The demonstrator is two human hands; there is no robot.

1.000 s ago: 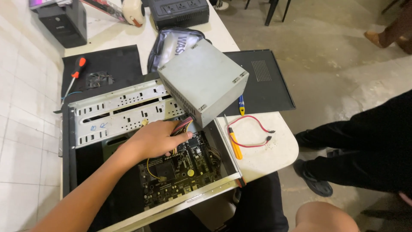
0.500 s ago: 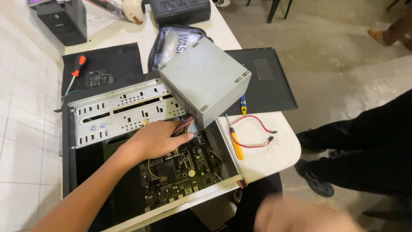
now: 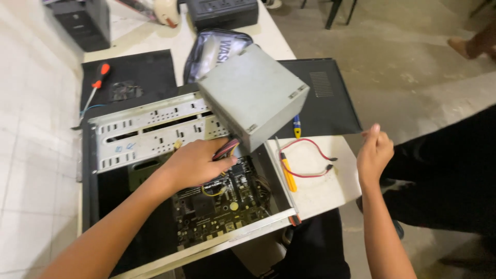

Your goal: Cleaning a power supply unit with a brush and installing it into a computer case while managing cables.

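An open computer case (image 3: pixel 150 129) lies on its side on a white table (image 3: pixel 330 191). A grey power supply box (image 3: pixel 253 95) rests tilted on the case's upper edge. My left hand (image 3: pixel 199 163) reaches inside the case, fingers closed on a bundle of coloured cables (image 3: pixel 227 151) that runs from the box, just above the green motherboard (image 3: pixel 219 206). My right hand (image 3: pixel 374 152) hovers off the table's right edge with its fingers curled and nothing in it.
A yellow-handled screwdriver (image 3: pixel 287 170) and a red cable (image 3: pixel 310 157) lie on the table beside the case. A black side panel (image 3: pixel 325 98) lies behind them. A red-handled screwdriver (image 3: pixel 95 88) rests on another black panel at the left. A person's dark-clothed legs (image 3: pixel 444 175) are at the right.
My right hand has come up into view beside the table's right edge. My left hand stays on the cables inside the case.
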